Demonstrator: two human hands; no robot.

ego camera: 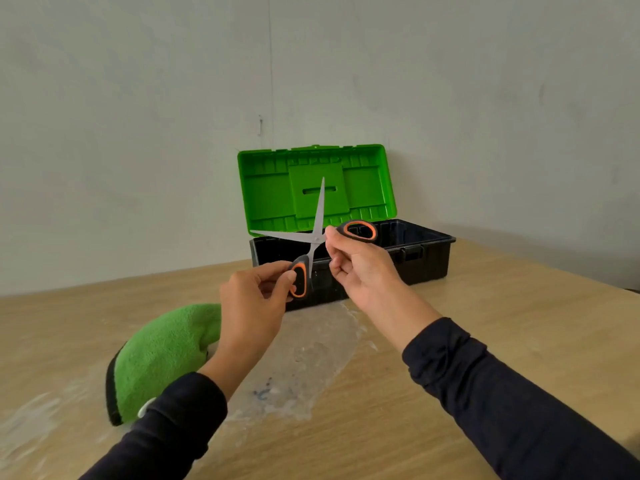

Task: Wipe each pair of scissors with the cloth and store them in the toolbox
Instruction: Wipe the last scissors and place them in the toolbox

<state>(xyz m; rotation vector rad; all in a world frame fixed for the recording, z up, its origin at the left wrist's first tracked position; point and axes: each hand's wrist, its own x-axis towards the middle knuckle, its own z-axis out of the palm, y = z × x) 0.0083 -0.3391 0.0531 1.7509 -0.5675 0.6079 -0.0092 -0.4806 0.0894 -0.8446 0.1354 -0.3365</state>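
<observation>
A pair of scissors (316, 223) with grey and orange handles is held up in the air, blades spread wide apart. My left hand (254, 299) pinches the lower handle loop, and my right hand (360, 268) grips the other handle near the pivot. Just behind the scissors stands the toolbox (426, 258), a black tub with its green lid (277, 181) raised upright. The green cloth (162, 355) with a black edge lies bunched on the table at the left, below my left forearm, untouched.
The wooden table (502, 323) carries a pale, smeared patch (311, 355) in front of the toolbox. A plain white wall stands close behind the toolbox. The table's far right edge shows at the right.
</observation>
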